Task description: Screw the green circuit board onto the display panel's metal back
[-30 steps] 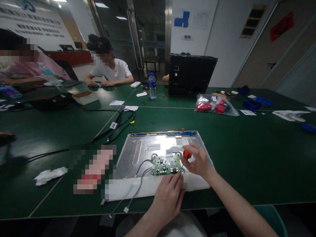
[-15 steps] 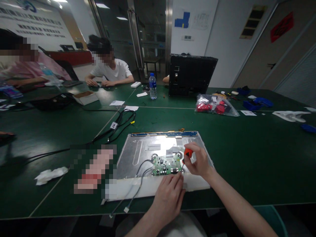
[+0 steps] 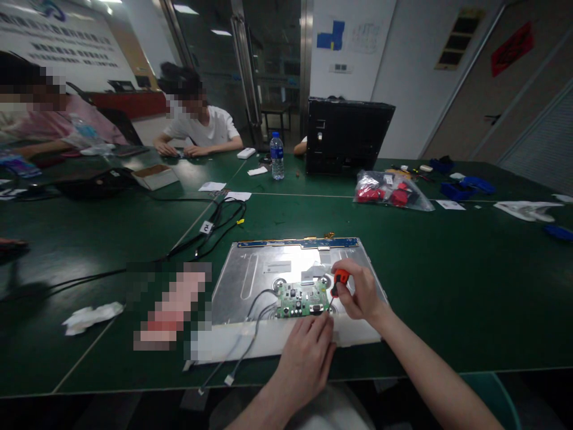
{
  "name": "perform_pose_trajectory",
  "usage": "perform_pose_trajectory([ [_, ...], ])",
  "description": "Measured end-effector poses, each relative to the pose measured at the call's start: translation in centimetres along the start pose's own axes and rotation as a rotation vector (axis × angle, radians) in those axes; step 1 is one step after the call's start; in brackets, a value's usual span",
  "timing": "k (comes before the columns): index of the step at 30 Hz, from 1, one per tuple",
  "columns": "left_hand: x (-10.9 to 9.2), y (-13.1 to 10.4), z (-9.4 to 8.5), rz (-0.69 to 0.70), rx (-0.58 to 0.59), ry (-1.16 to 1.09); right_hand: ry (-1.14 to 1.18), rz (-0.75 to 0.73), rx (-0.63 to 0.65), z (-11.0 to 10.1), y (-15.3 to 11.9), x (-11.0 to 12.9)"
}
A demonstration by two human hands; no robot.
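My right hand (image 3: pixel 362 289) is closed around the red-and-black handle of a screwdriver (image 3: pixel 340 282). The thin shaft slants down to the lower right corner of a green circuit board (image 3: pixel 301 299). My left hand (image 3: pixel 308 343) lies at the board's front edge, fingers stretched forward and fingertips close to the screwdriver's tip; its thumb is hidden. Beneath the board is a flat silver metal display panel (image 3: pixel 230 289) with a white strip (image 3: pixel 264 335) along its front. Thin cables (image 3: pixel 257 325) run from the board's left side over that strip, their plugs hanging past the panel's edge.
Black cables (image 3: pixel 219 224) and crumpled tissue (image 3: pixel 92 318) lie to the left. Farther back stand a water bottle (image 3: pixel 277 158) and a black monitor (image 3: pixel 349 137), with a clear bag of red parts (image 3: pixel 394 192) nearby. Two people sit across on the left.
My right hand's fingers have shifted around the screwdriver handle, so more of its red and black surface shows. My left hand stays in place.
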State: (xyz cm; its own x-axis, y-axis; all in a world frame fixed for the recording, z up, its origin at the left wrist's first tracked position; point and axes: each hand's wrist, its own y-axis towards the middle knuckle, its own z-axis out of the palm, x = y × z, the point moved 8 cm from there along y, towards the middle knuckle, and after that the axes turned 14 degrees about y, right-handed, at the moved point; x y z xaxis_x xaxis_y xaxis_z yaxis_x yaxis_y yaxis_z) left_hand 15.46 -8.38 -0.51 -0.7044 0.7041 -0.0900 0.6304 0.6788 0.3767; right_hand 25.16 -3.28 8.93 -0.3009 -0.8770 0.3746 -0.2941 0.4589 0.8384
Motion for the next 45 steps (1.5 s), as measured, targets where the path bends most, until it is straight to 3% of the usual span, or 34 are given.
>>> perform_pose_trajectory([
  [7, -0.03, -0.01, -0.01, 0.007, 0.000, 0.001, -0.097, -0.016, -0.067, -0.10, -0.07, 0.14],
  [20, 0.00, 0.10, 0.12, 0.002, 0.025, -0.022, 0.007, -0.002, 0.032, 0.29, 0.09, -0.04],
  [29, -0.05, -0.01, 0.31, -0.001, 0.039, 0.008, -0.104, -0.013, -0.038, 0.03, -0.10, 0.10],
  [45, 0.04, -0.02, 0.55, 0.002, 0.047, -0.022, -0.083, -0.026, -0.017, 0.08, 0.18, 0.15],
])
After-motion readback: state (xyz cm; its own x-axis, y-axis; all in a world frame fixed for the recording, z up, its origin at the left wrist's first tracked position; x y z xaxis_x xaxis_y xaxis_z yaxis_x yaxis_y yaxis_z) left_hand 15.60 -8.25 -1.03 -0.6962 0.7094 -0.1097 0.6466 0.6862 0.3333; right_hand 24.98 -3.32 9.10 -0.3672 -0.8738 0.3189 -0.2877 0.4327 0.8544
